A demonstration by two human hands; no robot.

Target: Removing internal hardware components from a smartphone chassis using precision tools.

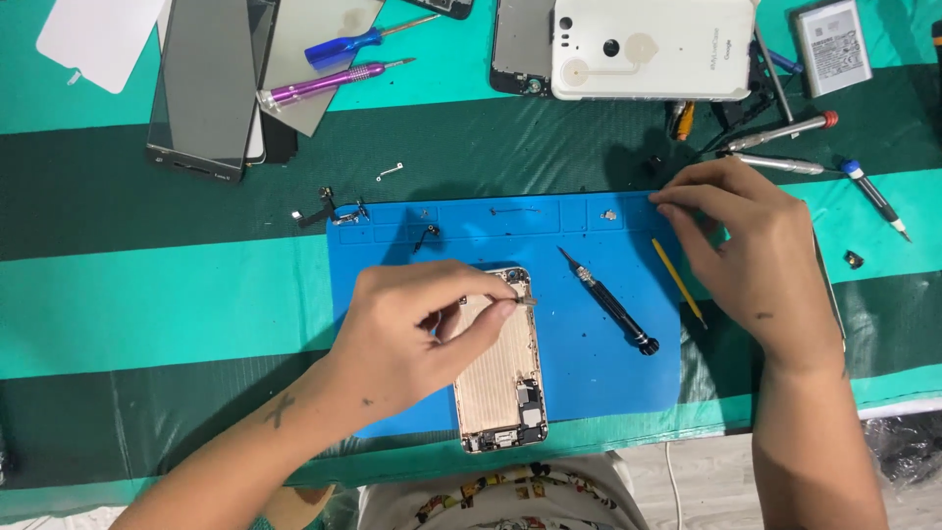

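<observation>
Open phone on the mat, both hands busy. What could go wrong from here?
1. The left hand pinches a tiny part over the open phone shell; dropped, it may vanish inside.
2. The right hand reaches to the blue mat edge; its wrist could nudge the yellow pick or black screwdriver.

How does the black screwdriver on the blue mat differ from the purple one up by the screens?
The black screwdriver lies on the blue mat, slanted, tip up-left. The purple screwdriver lies off it on the striped cloth, nearly level, tip pointing right. Both are slim precision drivers, and neither hand touches them.
</observation>
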